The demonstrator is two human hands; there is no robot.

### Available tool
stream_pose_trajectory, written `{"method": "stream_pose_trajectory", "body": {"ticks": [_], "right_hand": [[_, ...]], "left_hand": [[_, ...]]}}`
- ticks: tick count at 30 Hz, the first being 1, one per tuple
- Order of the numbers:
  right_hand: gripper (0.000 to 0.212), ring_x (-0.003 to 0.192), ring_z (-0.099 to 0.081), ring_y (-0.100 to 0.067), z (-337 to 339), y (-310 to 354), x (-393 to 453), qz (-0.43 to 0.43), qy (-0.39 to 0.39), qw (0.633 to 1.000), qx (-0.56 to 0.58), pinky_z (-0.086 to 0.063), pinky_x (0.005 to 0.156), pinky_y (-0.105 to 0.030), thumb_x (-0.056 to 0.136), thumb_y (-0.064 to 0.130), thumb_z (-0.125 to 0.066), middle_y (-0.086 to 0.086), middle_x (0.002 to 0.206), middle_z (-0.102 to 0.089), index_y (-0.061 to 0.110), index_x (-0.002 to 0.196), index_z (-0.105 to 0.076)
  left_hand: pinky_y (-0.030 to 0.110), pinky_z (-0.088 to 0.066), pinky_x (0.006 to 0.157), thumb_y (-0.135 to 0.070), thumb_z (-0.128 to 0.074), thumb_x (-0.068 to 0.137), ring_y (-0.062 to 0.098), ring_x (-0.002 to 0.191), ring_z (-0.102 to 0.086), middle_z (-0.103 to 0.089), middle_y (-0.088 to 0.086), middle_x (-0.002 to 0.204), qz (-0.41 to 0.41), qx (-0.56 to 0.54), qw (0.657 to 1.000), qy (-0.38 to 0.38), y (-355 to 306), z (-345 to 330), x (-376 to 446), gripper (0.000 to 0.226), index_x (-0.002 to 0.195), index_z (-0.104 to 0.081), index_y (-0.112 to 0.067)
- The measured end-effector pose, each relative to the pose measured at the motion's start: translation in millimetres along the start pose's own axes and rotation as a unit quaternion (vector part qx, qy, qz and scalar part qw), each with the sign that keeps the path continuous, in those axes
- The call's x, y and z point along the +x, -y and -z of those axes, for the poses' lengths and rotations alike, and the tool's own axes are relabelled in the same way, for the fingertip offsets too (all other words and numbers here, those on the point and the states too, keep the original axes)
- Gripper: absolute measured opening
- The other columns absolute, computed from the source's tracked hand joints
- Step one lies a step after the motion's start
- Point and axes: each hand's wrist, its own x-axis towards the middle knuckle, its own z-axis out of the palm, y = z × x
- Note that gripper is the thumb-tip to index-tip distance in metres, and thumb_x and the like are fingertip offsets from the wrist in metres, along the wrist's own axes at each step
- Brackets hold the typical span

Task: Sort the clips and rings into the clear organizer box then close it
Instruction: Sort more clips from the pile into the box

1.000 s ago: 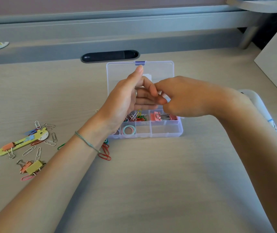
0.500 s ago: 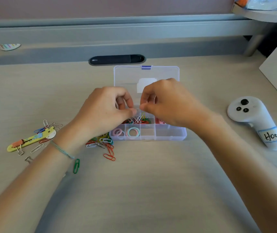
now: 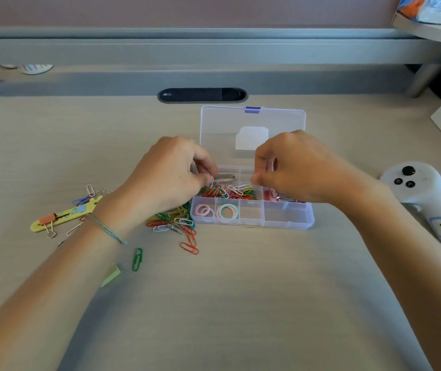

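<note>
The clear box (image 3: 254,210) lies open on the desk (image 3: 240,290). It holds two rings (image 3: 220,211), one pink and one green-pink, and many paper clips (image 3: 227,191). The left hand (image 3: 168,175) pinches one silver clip (image 3: 225,178) over the box. The right hand (image 3: 294,167) has curled fingers; I cannot tell what it holds. One green clip (image 3: 137,259) lies alone.

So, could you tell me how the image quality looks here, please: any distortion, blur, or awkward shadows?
Head view: wide-angle bend bows the desk's back rail; soft even light, faint shadows under both forearms; the clear organizer box and its lid wash out against the desk; the small silvery piece at the left hand is slightly smeared; the right hand hides what it pinches.
</note>
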Motion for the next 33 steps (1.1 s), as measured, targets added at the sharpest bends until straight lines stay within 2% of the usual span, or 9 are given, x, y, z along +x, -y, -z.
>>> {"method": "stream_pose_trajectory", "body": {"ticks": [3, 8, 12, 15, 19, 23, 26, 30, 33], "right_hand": [[0.008, 0.075, -0.06, -0.015, -1.1, 1.2, 0.1, -0.002, -0.015, 1.0, 0.018, -0.054, 0.07, -0.033, 0.083, 0.03, -0.07, 0.009, 0.074, -0.068, 0.025, 0.077, -0.07], [0.009, 0.076, -0.06, -0.015, -9.8, 7.5, -0.8, 0.005, -0.002, 1.0, 0.01, -0.057, 0.069, -0.037, 0.079, 0.019, -0.068, 0.011, 0.07, -0.066, 0.026, 0.073, -0.068], [0.019, 0.076, -0.06, -0.017, -9.6, 6.6, -0.1, -0.007, 0.005, 1.0, 0.004, -0.056, 0.067, -0.033, 0.075, 0.01, -0.063, 0.011, 0.069, -0.064, 0.028, 0.069, -0.063], [0.011, 0.077, -0.061, -0.02, -11.8, 7.4, -0.2, -0.005, -0.003, 1.0, 0.011, -0.056, 0.068, -0.035, 0.081, 0.018, -0.06, 0.006, 0.074, -0.068, 0.024, 0.075, -0.067], [0.013, 0.076, -0.06, -0.019, -14.3, 8.4, 0.4, -0.015, -0.014, 1.0, 0.013, -0.053, 0.064, -0.033, 0.081, 0.031, -0.071, 0.005, 0.072, -0.067, 0.021, 0.073, -0.067], [0.007, 0.076, -0.06, -0.019, -16.4, 9.2, -1.6, -0.022, -0.015, 1.0, -0.005, -0.053, 0.063, -0.031, 0.077, 0.025, -0.072, 0.008, 0.07, -0.065, 0.023, 0.074, -0.066], [0.008, 0.078, -0.06, -0.016, -11.0, 16.4, -3.7, -0.006, -0.028, 1.0, 0.005, -0.05, 0.064, -0.03, 0.079, 0.031, -0.074, 0.011, 0.075, -0.064, 0.027, 0.078, -0.067], [0.043, 0.092, -0.056, -0.014, -10.0, 47.5, -13.5, 0.071, -0.035, 0.997, 0.003, -0.049, 0.077, -0.034, 0.073, 0.053, -0.075, 0.012, 0.097, -0.062, 0.036, 0.11, -0.063], [0.072, 0.109, -0.048, -0.018, -29.4, 67.5, -18.8, 0.127, -0.013, 0.991, -0.043, -0.042, 0.09, -0.032, 0.07, 0.05, -0.077, 0.007, 0.118, -0.054, 0.038, 0.136, -0.049]], "left_hand": [[0.024, -0.043, 0.06, -0.017, -0.081, 0.08, 0.004, 0.063, -0.061, -0.07, -0.01, 0.074, 0.007, 0.003, 1.0, 0.014, 0.1, -0.9, 0.0, 0.019, 0.074, -0.076, -0.034], [0.021, -0.04, 0.056, -0.018, -0.082, 0.077, -0.002, 0.058, -0.06, -0.067, -0.017, 0.06, 0.011, 0.012, 1.0, 0.016, -1.3, 7.1, -1.5, 0.015, 0.072, -0.075, -0.03], [0.026, -0.05, 0.063, -0.021, -0.083, 0.075, 0.001, 0.062, -0.062, -0.068, -0.018, 0.061, 0.017, 0.053, 0.997, 0.046, -0.8, 15.8, -2.0, 0.015, 0.069, -0.076, -0.033], [0.026, -0.049, 0.064, -0.023, -0.081, 0.075, 0.005, 0.066, -0.063, -0.069, -0.016, 0.063, 0.016, 0.068, 0.996, 0.06, -0.5, 19.1, -2.6, 0.014, 0.069, -0.077, -0.033], [0.027, -0.049, 0.066, -0.023, -0.08, 0.078, 0.006, 0.071, -0.064, -0.07, -0.015, 0.069, 0.017, 0.087, 0.995, 0.056, 1.8, 18.5, -1.5, 0.013, 0.07, -0.077, -0.033], [0.021, -0.043, 0.062, -0.017, -0.082, 0.08, -0.003, 0.059, -0.06, -0.071, -0.014, 0.068, 0.008, 0.01, 0.996, 0.089, 0.6, 28.6, -0.8, 0.015, 0.083, -0.079, -0.031], [0.021, -0.045, 0.064, -0.012, -0.081, 0.081, -0.003, 0.055, -0.056, -0.072, -0.008, 0.075, 0.0, -0.042, 0.997, 0.058, 2.4, 42.6, -2.8, 0.018, 0.091, -0.078, -0.028], [0.02, -0.044, 0.062, -0.015, -0.081, 0.08, -0.001, 0.058, -0.057, -0.071, -0.009, 0.075, 0.005, -0.028, 0.998, 0.049, 10.8, 44.5, -22.5, 0.019, 0.09, -0.076, -0.031], [0.021, -0.047, 0.063, -0.02, -0.083, 0.079, 0.001, 0.065, -0.062, -0.071, -0.012, 0.077, 0.033, 0.016, 0.996, 0.076, 26.3, 38.3, -46.3, 0.018, 0.09, -0.075, -0.032]]}}
